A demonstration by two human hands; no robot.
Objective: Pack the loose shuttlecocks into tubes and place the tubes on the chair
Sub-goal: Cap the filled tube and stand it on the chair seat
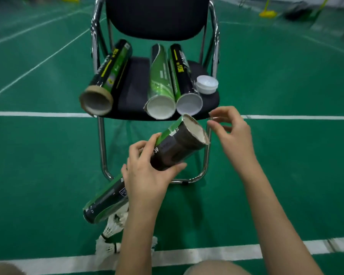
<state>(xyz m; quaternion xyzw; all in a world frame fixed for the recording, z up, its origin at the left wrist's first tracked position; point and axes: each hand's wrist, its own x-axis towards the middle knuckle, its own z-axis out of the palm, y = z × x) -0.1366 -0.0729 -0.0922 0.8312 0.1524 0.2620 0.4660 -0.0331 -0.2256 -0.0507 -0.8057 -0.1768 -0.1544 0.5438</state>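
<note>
**Tube gripped in left hand below chair, three tubes on seat**

A dark tube with a green stripe (pixel 175 147) is gripped by the left hand (pixel 147 175) at lower centre of the frame. Fingers are curled over the top of it and the thumb is pressed underneath. The tube is tilted, its open frayed mouth pointed to the upper right, just below the front edge of the chair (pixel 135 86).

The right hand (pixel 231 130) is seen right of centre, just beside the tube mouth. Its fingers are loosely curled with thumb and forefinger close together; a thin clear edge is glimpsed at the fingertips, but whether anything is pinched cannot be told.

Three tubes are laid on the black seat, open ends toward the camera: a black-and-green tube (pixel 109 72) at the left, angled over the seat edge, a green tube (pixel 160 80) at centre, and a black tube (pixel 182 74) touching it on the right. White caps (pixel 207 84) are stacked at the right of the seat.

Loose white shuttlecocks (pixel 111 233) are seen on the green floor (pixel 48 155) at lower left, partly hidden by the left forearm. White court lines are crossed by the chair legs.
</note>
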